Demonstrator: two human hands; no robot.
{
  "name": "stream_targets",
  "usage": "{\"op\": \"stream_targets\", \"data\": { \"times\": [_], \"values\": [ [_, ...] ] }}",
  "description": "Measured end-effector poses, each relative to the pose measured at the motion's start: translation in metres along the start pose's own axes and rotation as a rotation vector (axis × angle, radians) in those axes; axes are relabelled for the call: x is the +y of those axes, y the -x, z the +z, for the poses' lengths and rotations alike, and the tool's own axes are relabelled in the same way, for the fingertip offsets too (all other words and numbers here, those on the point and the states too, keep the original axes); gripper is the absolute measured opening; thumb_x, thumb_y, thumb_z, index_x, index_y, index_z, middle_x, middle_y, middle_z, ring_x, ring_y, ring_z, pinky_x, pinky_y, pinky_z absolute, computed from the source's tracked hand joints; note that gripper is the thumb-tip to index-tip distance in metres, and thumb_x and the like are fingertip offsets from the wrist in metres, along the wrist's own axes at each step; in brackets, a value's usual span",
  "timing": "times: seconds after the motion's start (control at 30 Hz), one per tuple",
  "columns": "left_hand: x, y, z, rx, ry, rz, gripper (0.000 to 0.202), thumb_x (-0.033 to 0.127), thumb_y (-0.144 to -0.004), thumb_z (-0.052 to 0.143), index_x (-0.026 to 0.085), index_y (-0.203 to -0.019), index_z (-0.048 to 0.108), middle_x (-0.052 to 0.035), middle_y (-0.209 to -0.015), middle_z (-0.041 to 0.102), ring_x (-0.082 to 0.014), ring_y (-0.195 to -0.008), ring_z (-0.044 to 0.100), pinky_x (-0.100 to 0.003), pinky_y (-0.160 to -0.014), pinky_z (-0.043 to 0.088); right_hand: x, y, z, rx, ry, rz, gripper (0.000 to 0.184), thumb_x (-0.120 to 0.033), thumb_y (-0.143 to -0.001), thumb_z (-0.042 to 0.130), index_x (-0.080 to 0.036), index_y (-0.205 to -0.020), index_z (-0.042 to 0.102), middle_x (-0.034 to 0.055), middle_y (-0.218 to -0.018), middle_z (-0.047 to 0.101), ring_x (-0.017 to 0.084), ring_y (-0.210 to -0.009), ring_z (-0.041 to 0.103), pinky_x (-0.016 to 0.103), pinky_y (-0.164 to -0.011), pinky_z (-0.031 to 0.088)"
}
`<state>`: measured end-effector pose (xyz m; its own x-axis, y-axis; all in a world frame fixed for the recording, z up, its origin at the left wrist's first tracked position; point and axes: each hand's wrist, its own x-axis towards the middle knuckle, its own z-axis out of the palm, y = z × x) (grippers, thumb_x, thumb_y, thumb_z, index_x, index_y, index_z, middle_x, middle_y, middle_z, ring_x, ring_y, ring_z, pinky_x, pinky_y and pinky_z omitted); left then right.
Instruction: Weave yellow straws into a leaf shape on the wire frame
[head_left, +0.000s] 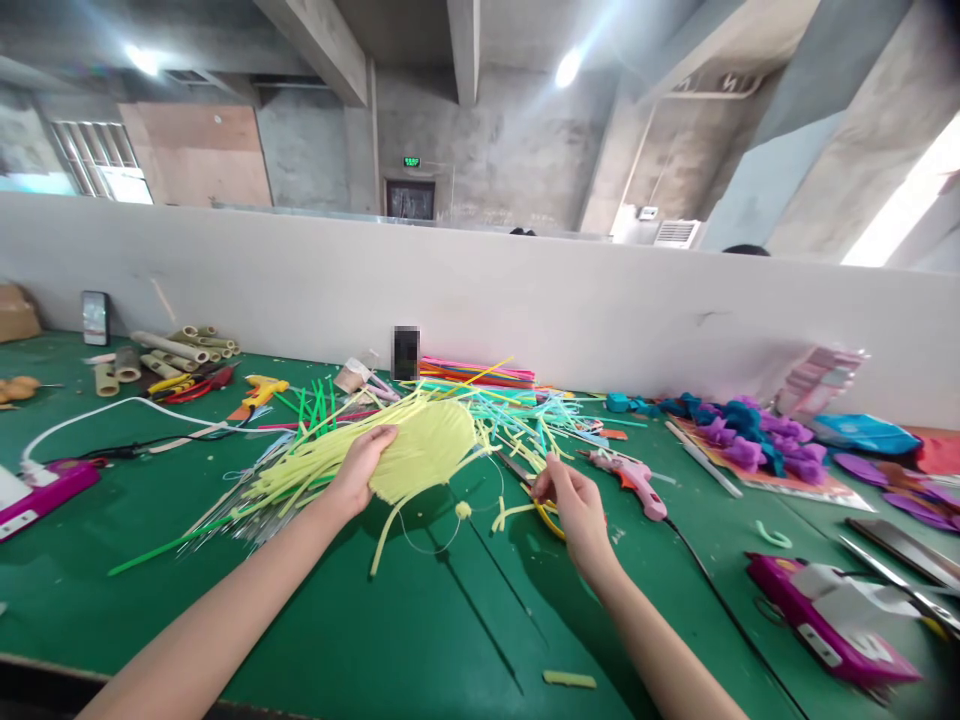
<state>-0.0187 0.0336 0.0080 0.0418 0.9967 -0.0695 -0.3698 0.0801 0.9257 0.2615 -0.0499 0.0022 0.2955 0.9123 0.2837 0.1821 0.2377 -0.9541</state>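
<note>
My left hand (367,465) grips a flat, pale yellow chenille-stem panel (431,450) by its left side, thumb on top. From the panel's lower edge one loose stem end (384,540) hangs down. A thin pale wire loop (420,550) curves below and to the right of it. My right hand (577,505) is held apart from the panel, thumb and fingers pinched together; whatever is between them is too small to tell. Beneath that hand, a yellow handle (550,520) lies partly hidden. Between the hands stands a thin dark rod (502,570) with a yellow fuzzy ball (463,510).
Behind the panel lie heaped yellow chenille stems (300,470). A pink glue gun (634,480) rests at right, its cord trailing forward. Purple power strips (832,620) sit on both sides. Scissors (900,580) lie far right, purple and teal fuzzy pieces (750,435) behind, bamboo tubes (176,350) back left.
</note>
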Motion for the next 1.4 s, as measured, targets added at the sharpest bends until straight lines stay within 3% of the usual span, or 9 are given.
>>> {"op": "stream_targets", "data": {
  "times": [0.1, 0.2, 0.33, 0.5, 0.7, 0.87, 1.03, 1.27, 1.4],
  "values": [
    [0.002, 0.0, -0.001, 0.023, 0.011, 0.021, 0.037, 0.038, -0.062, 0.079, 0.016, -0.086, 0.062, -0.0001, -0.069, 0.068, -0.0187, -0.062, 0.067, -0.028, -0.06, 0.052, -0.006, 0.007, 0.01, -0.18, 0.004, 0.051, 0.048, -0.064, -0.085, 0.048, -0.02, -0.076, 0.067, 0.0059, -0.078, 0.068, 0.021, -0.074, 0.063, 0.03, -0.061, 0.05],
    [0.005, 0.006, 0.002, 0.001, -0.007, 0.042, 0.036, 0.038, -0.063, 0.079, 0.016, -0.086, 0.062, 0.0006, -0.072, 0.067, -0.0174, -0.063, 0.066, -0.026, -0.059, 0.05, -0.011, 0.013, 0.019, -0.342, -0.021, 0.092, 0.048, -0.062, -0.085, 0.051, -0.02, -0.101, 0.066, 0.0083, -0.103, 0.07, 0.023, -0.093, 0.066, 0.032, -0.072, 0.053],
    [0.003, 0.018, 0.01, -0.123, -0.095, 0.018, 0.031, 0.038, -0.068, 0.077, 0.018, -0.087, 0.062, 0.0004, -0.078, 0.067, -0.0171, -0.07, 0.066, -0.025, -0.062, 0.049, -0.014, 0.016, 0.022, -0.453, -0.063, 0.16, 0.044, -0.053, -0.081, 0.063, -0.018, -0.107, 0.061, 0.0085, -0.098, 0.072, 0.021, -0.086, 0.069, 0.033, -0.074, 0.053],
    [-0.006, 0.026, 0.014, -0.273, -0.163, -0.036, 0.033, 0.039, -0.074, 0.073, 0.019, -0.098, 0.063, -0.0019, -0.085, 0.068, -0.0197, -0.08, 0.066, -0.029, -0.072, 0.05, -0.015, 0.017, 0.019, -0.475, -0.134, 0.197, 0.041, -0.045, -0.07, 0.076, -0.017, -0.095, 0.06, 0.0048, -0.083, 0.073, 0.018, -0.076, 0.069, 0.027, -0.065, 0.051],
    [-0.013, 0.023, 0.011, -0.278, -0.191, -0.057, 0.036, 0.042, -0.074, 0.072, 0.02, -0.101, 0.061, -0.0027, -0.092, 0.069, -0.0211, -0.085, 0.067, -0.029, -0.072, 0.051, -0.011, 0.02, 0.025, -0.486, -0.213, 0.269, 0.058, -0.039, -0.06, 0.084, -0.018, -0.107, 0.057, 0.0032, -0.082, 0.074, 0.019, -0.078, 0.07, 0.03, -0.071, 0.054],
    [-0.007, 0.027, 0.013, -0.316, -0.235, -0.106, 0.04, 0.042, -0.075, 0.072, 0.023, -0.108, 0.059, -0.0016, -0.093, 0.071, -0.0211, -0.085, 0.068, -0.03, -0.074, 0.052, -0.01, 0.02, 0.028, -0.461, -0.233, 0.299, 0.056, -0.04, -0.058, 0.085, -0.019, -0.1, 0.057, 0.0021, -0.079, 0.074, 0.019, -0.075, 0.071, 0.032, -0.074, 0.056],
    [0.002, 0.038, 0.018, -0.355, -0.308, -0.198, 0.058, 0.041, -0.071, 0.077, 0.023, -0.123, 0.057, -0.0043, -0.1, 0.073, -0.0222, -0.09, 0.069, -0.029, -0.075, 0.053, -0.006, 0.021, 0.03, -0.453, -0.238, 0.3, 0.057, -0.038, -0.052, 0.088, -0.018, -0.095, 0.057, 0.0008, -0.078, 0.072, 0.019, -0.07, 0.071, 0.033, -0.071, 0.058],
    [-0.001, 0.034, 0.016, -0.4, -0.297, -0.228, 0.057, 0.038, -0.071, 0.077, 0.022, -0.123, 0.06, -0.0056, -0.105, 0.073, -0.0217, -0.09, 0.069, -0.028, -0.077, 0.054, -0.006, 0.021, 0.032, -0.372, -0.224, 0.247, 0.048, -0.044, -0.06, 0.084, -0.017, -0.094, 0.063, 0.0017, -0.084, 0.071, 0.016, -0.063, 0.069, 0.031, -0.066, 0.06],
    [0.004, 0.033, 0.01, -0.537, -0.391, -0.265, 0.053, 0.038, -0.073, 0.074, 0.02, -0.122, 0.061, -0.0069, -0.105, 0.073, -0.0236, -0.092, 0.069, -0.031, -0.079, 0.054, -0.007, 0.021, 0.03, -0.348, -0.199, 0.232, 0.052, -0.05, -0.064, 0.079, -0.016, -0.102, 0.066, 0.0041, -0.084, 0.072, 0.016, -0.066, 0.068, 0.032, -0.067, 0.059]
  ]
}}
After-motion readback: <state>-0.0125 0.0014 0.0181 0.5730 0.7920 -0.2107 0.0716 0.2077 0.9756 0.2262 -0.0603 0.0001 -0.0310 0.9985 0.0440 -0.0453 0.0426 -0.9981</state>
